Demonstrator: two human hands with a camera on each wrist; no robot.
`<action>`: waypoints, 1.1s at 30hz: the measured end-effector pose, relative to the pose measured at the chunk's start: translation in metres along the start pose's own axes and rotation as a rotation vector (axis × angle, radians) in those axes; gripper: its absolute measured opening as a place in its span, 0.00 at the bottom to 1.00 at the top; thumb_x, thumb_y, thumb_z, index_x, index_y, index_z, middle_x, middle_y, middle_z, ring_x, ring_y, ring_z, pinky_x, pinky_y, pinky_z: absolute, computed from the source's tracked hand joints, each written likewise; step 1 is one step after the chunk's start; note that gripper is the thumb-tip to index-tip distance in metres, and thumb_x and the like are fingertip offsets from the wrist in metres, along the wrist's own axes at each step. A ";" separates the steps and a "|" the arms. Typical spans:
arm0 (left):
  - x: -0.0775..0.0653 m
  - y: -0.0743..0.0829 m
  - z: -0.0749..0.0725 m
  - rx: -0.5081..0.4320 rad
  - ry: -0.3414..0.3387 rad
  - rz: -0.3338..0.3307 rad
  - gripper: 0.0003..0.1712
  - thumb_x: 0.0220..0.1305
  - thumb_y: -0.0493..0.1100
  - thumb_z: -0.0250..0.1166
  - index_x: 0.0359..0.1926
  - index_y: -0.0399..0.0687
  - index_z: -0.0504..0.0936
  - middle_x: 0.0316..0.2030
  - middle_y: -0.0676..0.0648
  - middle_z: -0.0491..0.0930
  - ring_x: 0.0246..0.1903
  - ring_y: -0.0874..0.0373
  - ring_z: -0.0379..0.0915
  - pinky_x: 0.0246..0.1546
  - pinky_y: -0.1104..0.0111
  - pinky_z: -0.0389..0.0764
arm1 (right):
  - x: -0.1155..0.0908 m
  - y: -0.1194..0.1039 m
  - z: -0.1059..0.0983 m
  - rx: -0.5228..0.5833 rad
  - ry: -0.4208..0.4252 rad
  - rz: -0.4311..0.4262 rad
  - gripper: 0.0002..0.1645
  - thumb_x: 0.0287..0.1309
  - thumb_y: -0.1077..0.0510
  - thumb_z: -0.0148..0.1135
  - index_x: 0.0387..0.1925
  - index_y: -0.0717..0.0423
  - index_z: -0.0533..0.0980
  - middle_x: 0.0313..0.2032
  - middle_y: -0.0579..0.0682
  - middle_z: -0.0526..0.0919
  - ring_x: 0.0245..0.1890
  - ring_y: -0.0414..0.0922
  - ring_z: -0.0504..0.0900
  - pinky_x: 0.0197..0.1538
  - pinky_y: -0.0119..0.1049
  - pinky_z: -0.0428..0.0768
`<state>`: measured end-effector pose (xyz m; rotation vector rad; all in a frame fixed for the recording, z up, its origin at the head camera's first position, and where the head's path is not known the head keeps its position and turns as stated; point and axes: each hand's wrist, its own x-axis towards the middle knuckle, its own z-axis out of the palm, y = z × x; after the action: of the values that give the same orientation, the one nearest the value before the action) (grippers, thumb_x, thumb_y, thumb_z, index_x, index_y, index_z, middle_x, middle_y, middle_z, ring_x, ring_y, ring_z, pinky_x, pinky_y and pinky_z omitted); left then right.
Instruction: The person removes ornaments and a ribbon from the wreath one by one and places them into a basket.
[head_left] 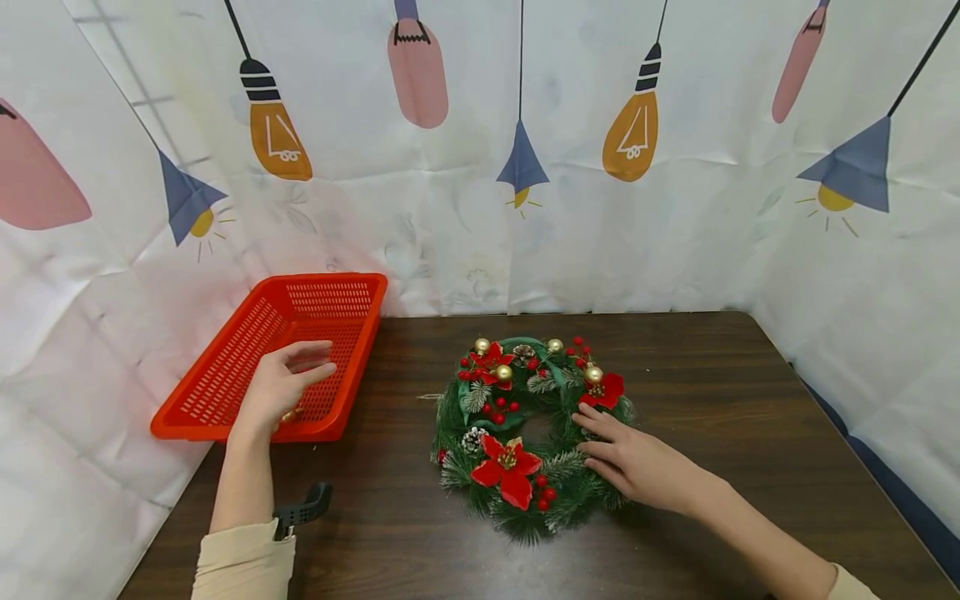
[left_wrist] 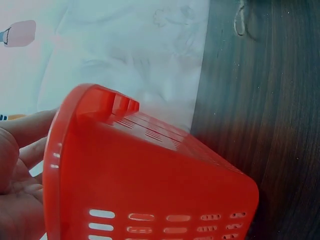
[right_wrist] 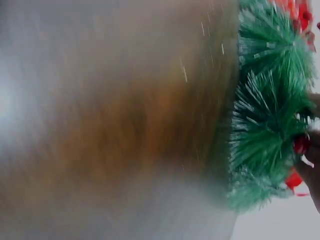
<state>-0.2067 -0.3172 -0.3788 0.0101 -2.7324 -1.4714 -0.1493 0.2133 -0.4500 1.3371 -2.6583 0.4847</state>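
A green Christmas wreath with red poinsettias, red berries and gold balls lies flat on the dark wooden table. My right hand rests on its right side, fingers straight and spread over the needles. In the right wrist view the wreath fills the right edge, with my fingertips touching it. A red perforated basket sits at the table's left end. My left hand hovers over its near right corner, fingers relaxed and holding nothing. A small gold object shows under the palm. The left wrist view shows the basket's wall and my open palm.
A white curtain printed with lamps hangs around the back and both sides of the table. The table's right edge runs close to the curtain. Bare wood lies between the basket and the wreath.
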 end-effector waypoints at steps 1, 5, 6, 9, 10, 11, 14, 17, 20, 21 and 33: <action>0.000 0.001 0.000 0.000 -0.001 0.004 0.33 0.74 0.50 0.65 0.73 0.42 0.71 0.65 0.33 0.74 0.62 0.38 0.72 0.58 0.48 0.78 | 0.000 0.004 -0.001 0.014 -0.013 -0.015 0.16 0.72 0.57 0.64 0.57 0.56 0.83 0.72 0.62 0.67 0.74 0.61 0.61 0.58 0.47 0.81; -0.002 0.006 0.002 0.003 -0.016 0.049 0.33 0.73 0.50 0.66 0.72 0.42 0.72 0.64 0.34 0.75 0.61 0.40 0.72 0.50 0.68 0.80 | 0.001 0.022 -0.006 0.077 -0.042 -0.092 0.15 0.72 0.59 0.63 0.57 0.55 0.83 0.73 0.63 0.65 0.75 0.62 0.58 0.58 0.46 0.81; -0.002 0.008 0.003 -0.002 -0.024 0.064 0.32 0.72 0.50 0.67 0.72 0.42 0.73 0.64 0.35 0.75 0.61 0.40 0.72 0.48 0.72 0.80 | 0.001 0.027 -0.008 0.088 -0.047 -0.112 0.16 0.72 0.60 0.63 0.58 0.55 0.83 0.73 0.63 0.65 0.75 0.62 0.58 0.58 0.47 0.81; -0.003 0.013 0.007 -0.005 -0.048 0.114 0.31 0.72 0.49 0.68 0.70 0.42 0.74 0.63 0.36 0.76 0.60 0.42 0.73 0.46 0.77 0.78 | 0.003 0.040 -0.011 0.096 -0.056 -0.151 0.19 0.69 0.63 0.65 0.59 0.57 0.82 0.73 0.64 0.65 0.75 0.62 0.57 0.60 0.50 0.79; -0.003 0.015 0.009 -0.005 -0.056 0.128 0.31 0.72 0.48 0.68 0.70 0.42 0.74 0.63 0.37 0.76 0.60 0.42 0.73 0.46 0.76 0.78 | 0.004 0.043 -0.013 0.087 -0.059 -0.146 0.20 0.68 0.64 0.65 0.61 0.58 0.81 0.73 0.63 0.65 0.75 0.62 0.57 0.62 0.51 0.77; -0.002 0.016 0.011 -0.001 -0.065 0.137 0.30 0.72 0.48 0.68 0.70 0.42 0.75 0.63 0.37 0.77 0.59 0.42 0.73 0.47 0.76 0.79 | 0.005 0.046 -0.015 0.078 -0.061 -0.132 0.22 0.68 0.65 0.65 0.62 0.59 0.80 0.73 0.63 0.65 0.76 0.61 0.57 0.64 0.52 0.75; -0.001 0.021 0.017 0.006 -0.085 0.149 0.30 0.71 0.49 0.68 0.69 0.42 0.75 0.62 0.38 0.77 0.59 0.43 0.74 0.48 0.72 0.79 | 0.009 0.048 -0.020 0.045 -0.037 -0.056 0.27 0.67 0.69 0.64 0.66 0.60 0.76 0.73 0.60 0.67 0.75 0.60 0.58 0.69 0.53 0.69; 0.001 0.023 0.026 0.007 -0.101 0.154 0.29 0.71 0.49 0.69 0.68 0.44 0.77 0.61 0.39 0.78 0.58 0.44 0.75 0.49 0.70 0.80 | 0.015 0.039 -0.025 0.002 0.060 0.005 0.29 0.65 0.72 0.62 0.67 0.62 0.75 0.71 0.59 0.69 0.73 0.61 0.63 0.70 0.53 0.66; 0.004 0.025 0.037 0.002 -0.114 0.163 0.27 0.70 0.47 0.69 0.66 0.44 0.78 0.61 0.40 0.78 0.58 0.44 0.76 0.53 0.62 0.81 | 0.025 0.012 -0.025 -0.040 0.180 0.034 0.27 0.64 0.67 0.65 0.65 0.62 0.76 0.68 0.58 0.74 0.69 0.58 0.71 0.65 0.52 0.74; 0.005 0.025 0.041 0.004 -0.117 0.168 0.26 0.70 0.46 0.69 0.65 0.44 0.79 0.60 0.41 0.79 0.58 0.44 0.76 0.54 0.59 0.80 | 0.030 0.000 -0.023 -0.056 0.214 0.033 0.26 0.66 0.63 0.66 0.64 0.62 0.77 0.67 0.58 0.75 0.67 0.57 0.74 0.63 0.51 0.76; 0.013 0.037 0.089 -0.028 -0.182 0.218 0.19 0.70 0.41 0.69 0.60 0.45 0.83 0.55 0.44 0.83 0.52 0.47 0.82 0.52 0.52 0.82 | 0.070 -0.094 0.020 -0.046 0.304 0.047 0.23 0.67 0.51 0.70 0.54 0.64 0.84 0.56 0.60 0.84 0.59 0.53 0.82 0.52 0.47 0.84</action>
<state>-0.2222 -0.2230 -0.3959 -0.4287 -2.7395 -1.5162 -0.1158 0.1012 -0.4300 1.0913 -2.4401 0.5781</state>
